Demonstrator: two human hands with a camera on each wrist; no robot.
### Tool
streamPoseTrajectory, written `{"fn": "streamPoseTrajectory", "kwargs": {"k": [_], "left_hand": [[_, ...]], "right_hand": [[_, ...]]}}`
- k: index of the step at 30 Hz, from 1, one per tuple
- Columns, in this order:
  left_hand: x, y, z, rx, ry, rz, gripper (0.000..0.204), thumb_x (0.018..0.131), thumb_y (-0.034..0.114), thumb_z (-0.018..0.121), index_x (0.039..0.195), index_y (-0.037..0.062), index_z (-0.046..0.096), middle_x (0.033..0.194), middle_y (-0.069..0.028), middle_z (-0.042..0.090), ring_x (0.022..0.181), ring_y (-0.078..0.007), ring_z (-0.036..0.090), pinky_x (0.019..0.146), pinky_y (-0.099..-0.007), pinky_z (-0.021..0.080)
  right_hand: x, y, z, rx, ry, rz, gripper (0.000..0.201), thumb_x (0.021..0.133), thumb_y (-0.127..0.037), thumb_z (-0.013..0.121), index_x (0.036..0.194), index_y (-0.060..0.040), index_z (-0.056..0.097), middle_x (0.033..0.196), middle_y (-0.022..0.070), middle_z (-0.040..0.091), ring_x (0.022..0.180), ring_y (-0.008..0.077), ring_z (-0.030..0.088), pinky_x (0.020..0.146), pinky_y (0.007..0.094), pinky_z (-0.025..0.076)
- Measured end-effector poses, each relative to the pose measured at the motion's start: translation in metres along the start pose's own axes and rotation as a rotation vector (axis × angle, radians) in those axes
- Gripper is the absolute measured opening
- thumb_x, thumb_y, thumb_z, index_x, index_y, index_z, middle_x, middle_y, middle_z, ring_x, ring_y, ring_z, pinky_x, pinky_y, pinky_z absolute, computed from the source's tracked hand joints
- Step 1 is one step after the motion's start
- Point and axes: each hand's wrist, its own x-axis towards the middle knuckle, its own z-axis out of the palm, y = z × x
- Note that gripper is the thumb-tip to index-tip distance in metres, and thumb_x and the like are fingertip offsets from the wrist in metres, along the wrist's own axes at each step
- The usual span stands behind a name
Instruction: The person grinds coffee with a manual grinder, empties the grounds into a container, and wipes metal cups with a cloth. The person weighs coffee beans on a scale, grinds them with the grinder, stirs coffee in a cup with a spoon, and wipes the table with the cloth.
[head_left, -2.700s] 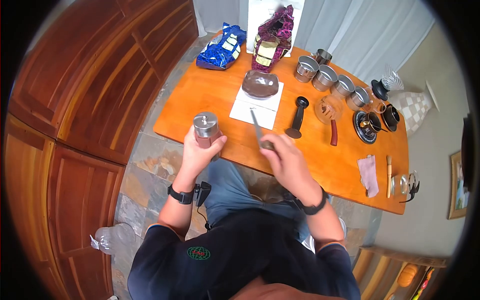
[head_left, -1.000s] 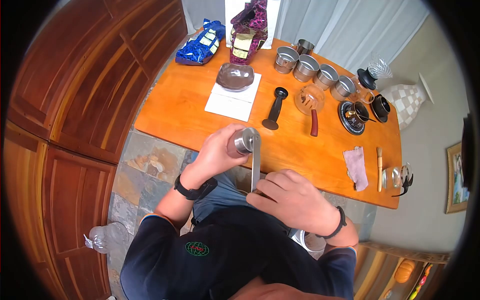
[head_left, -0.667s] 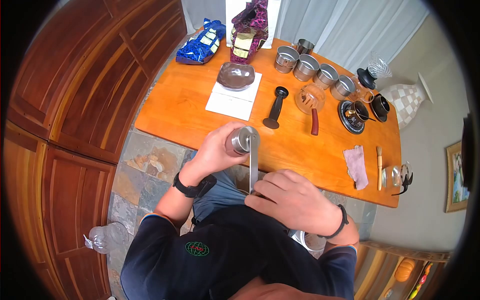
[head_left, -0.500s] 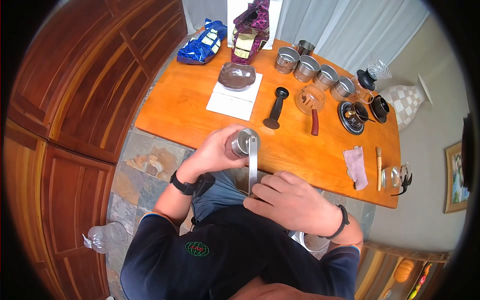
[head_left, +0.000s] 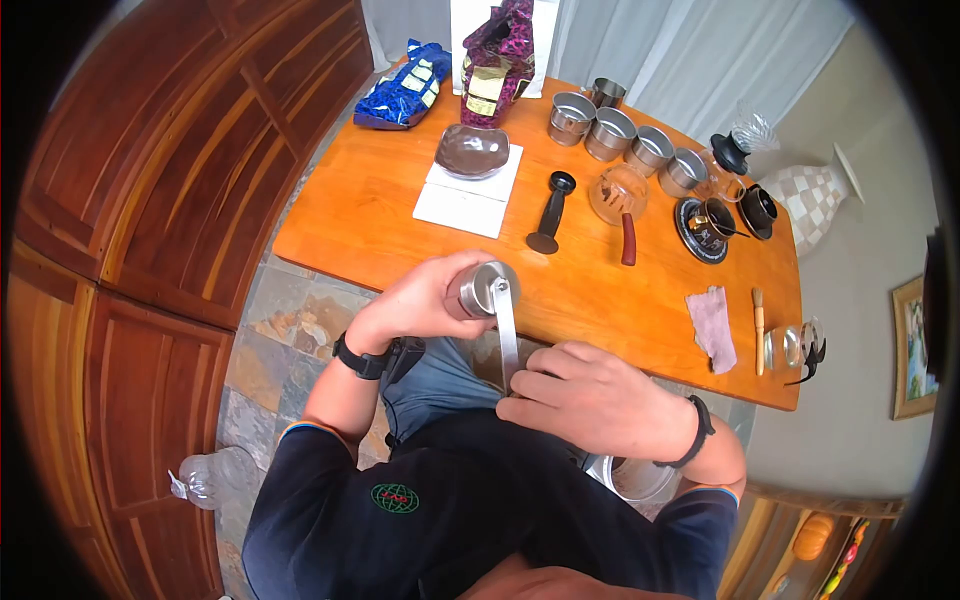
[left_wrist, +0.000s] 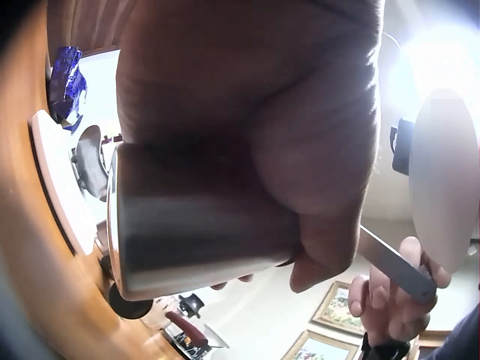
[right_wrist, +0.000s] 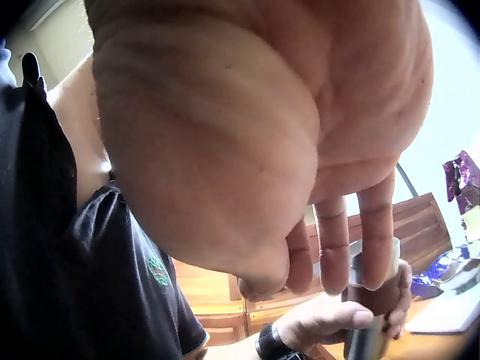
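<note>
My left hand (head_left: 418, 300) grips a hand coffee grinder (head_left: 482, 288), a cylinder with a steel top, tilted over the table's near edge. A flat steel crank (head_left: 506, 335) sits on the grinder's top and reaches toward my body. With curled fingers, my right hand (head_left: 600, 400) holds the crank's far end, whose knob the hand hides. In the left wrist view the grinder's body (left_wrist: 195, 232) fills the palm, and fingers meet the crank (left_wrist: 397, 266) behind it. The right wrist view shows my left hand (right_wrist: 319, 322) wrapped around the grinder beyond my right fingers.
On the wooden table (head_left: 350, 200) are a brown dish (head_left: 472, 152) on a white flat base, a black tamper-like tool (head_left: 550, 212), a glass pot with red handle (head_left: 628, 240), several steel cups (head_left: 612, 135), a cup on a saucer (head_left: 708, 225), a cloth (head_left: 711, 330) and a brush (head_left: 759, 325).
Earlier the crank was apart from the grinder in my right hand; now it sits on the grinder's top. The grinder has moved right and tilted. Over the last second the crank's angle shifted slightly.
</note>
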Motion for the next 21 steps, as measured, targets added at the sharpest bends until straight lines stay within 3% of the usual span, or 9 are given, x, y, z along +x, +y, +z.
{"fn": "streamPoseTrajectory", "kwargs": {"k": [3,9,11,16,21], "left_hand": [[0.000,-0.008,0.000,-0.001,0.057,0.093,0.058,0.072,0.006,0.083,0.124,0.0005,0.059,0.106,-0.0050,0.068,0.102,-0.0103,0.062,0.093,-0.0302,0.051],[0.002,-0.007,0.008,-0.121,0.216,0.016,0.058,0.072,0.006,0.086,0.123,0.0011,0.059,0.111,-0.0047,0.067,0.104,-0.0111,0.062,0.094,-0.0301,0.051],[0.006,-0.021,0.016,-0.113,0.253,0.049,0.057,0.072,0.007,0.086,0.122,0.0014,0.059,0.111,-0.0047,0.067,0.104,-0.0112,0.062,0.094,-0.0301,0.051],[0.013,-0.020,0.036,-0.057,0.369,0.013,0.052,0.074,0.009,0.087,0.119,0.0011,0.061,0.108,-0.0054,0.069,0.102,-0.0122,0.064,0.092,-0.0299,0.051],[0.022,-0.019,0.052,0.115,0.431,0.072,0.047,0.075,0.008,0.083,0.117,0.0006,0.061,0.105,-0.0066,0.069,0.099,-0.0127,0.065,0.090,-0.0298,0.052]], "right_hand": [[-0.001,0.003,-0.002,0.051,-0.011,0.029,0.025,0.084,-0.017,0.059,0.108,-0.0152,0.064,0.100,-0.0007,0.054,0.094,0.0150,0.055,0.079,0.0277,0.044],[-0.009,0.008,0.011,0.232,0.198,0.271,0.020,0.087,-0.013,0.066,0.107,-0.0109,0.065,0.098,0.0055,0.059,0.095,0.0241,0.061,0.082,0.0354,0.049],[-0.016,0.019,0.019,0.291,0.329,0.348,0.019,0.087,-0.015,0.070,0.105,-0.0095,0.065,0.095,0.0084,0.060,0.090,0.0272,0.062,0.078,0.0401,0.051],[-0.028,0.027,0.042,0.357,0.681,0.575,0.023,0.090,-0.015,0.074,0.107,-0.0056,0.063,0.085,0.0110,0.064,0.067,0.0268,0.066,0.061,0.0336,0.051],[-0.038,0.029,0.058,0.369,0.770,0.838,0.025,0.092,-0.022,0.073,0.106,-0.0055,0.061,0.077,0.0113,0.065,0.064,0.0263,0.067,0.058,0.0355,0.051]]}}
